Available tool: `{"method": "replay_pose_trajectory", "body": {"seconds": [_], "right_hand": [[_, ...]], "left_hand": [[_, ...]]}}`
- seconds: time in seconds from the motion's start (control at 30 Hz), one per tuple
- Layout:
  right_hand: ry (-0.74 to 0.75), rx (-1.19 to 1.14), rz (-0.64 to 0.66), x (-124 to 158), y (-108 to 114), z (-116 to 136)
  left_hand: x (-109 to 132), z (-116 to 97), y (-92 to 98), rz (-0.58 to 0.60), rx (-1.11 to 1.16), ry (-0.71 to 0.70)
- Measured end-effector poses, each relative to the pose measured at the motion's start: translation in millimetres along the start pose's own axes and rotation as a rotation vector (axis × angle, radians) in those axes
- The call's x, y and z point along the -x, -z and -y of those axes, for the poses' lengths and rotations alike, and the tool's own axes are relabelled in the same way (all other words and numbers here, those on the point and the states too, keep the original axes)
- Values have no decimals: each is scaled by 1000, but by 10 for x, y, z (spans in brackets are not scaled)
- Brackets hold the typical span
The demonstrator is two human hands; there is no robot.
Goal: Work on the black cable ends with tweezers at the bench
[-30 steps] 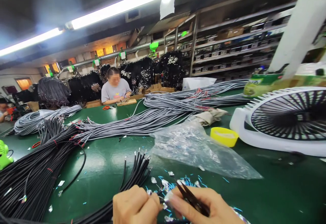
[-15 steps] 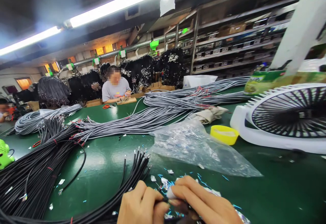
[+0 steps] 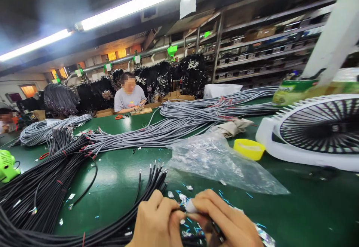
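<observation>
My left hand (image 3: 157, 220) is closed, thumb and forefinger pinching the end of a black cable (image 3: 182, 209). Close against it, my right hand (image 3: 230, 217) is closed too, with a white cover (image 3: 191, 206) over one fingertip at the cable end. A dark, slim object (image 3: 218, 232) shows below its fingers; its kind is hidden. To the left, a bundle of black cables (image 3: 153, 183) curves up with stripped, shiny ends. Blue bits and foil scraps (image 3: 188, 188) lie around both hands.
A clear plastic bag (image 3: 215, 164), a yellow tape roll (image 3: 249, 149) and a white fan (image 3: 314, 134) stand to the right. Grey cables (image 3: 134, 136) cross the green table, with more black cables (image 3: 42, 194) at left. A person (image 3: 129, 95) sits across.
My hands have risen slightly, still fingertip to fingertip at the cable end. The right hand has turned a little, showing more of the dark object. The view has shifted slightly.
</observation>
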State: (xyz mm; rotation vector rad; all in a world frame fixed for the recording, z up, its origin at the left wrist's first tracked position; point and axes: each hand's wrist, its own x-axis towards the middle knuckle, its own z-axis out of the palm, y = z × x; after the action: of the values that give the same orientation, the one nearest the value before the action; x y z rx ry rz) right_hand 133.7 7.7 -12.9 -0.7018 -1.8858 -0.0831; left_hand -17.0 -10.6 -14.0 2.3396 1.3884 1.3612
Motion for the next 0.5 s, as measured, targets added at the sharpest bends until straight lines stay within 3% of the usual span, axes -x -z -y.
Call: {"method": "replay_pose_trajectory", "body": {"seconds": [0.1,0.2,0.37,0.5], "right_hand": [[-76,-8,7,0,-34,9],[-107,4,7,1,-57,6],[-34,27,-53,-37,-85,3],[-63,34,-84,-60,-106,1]], "left_hand": [[-69,-1,13,76,114,105],[-193,-46,56,191,264,350],[-348,-87,105,405,571,714],[-368,-92,108,291,590,709]]}}
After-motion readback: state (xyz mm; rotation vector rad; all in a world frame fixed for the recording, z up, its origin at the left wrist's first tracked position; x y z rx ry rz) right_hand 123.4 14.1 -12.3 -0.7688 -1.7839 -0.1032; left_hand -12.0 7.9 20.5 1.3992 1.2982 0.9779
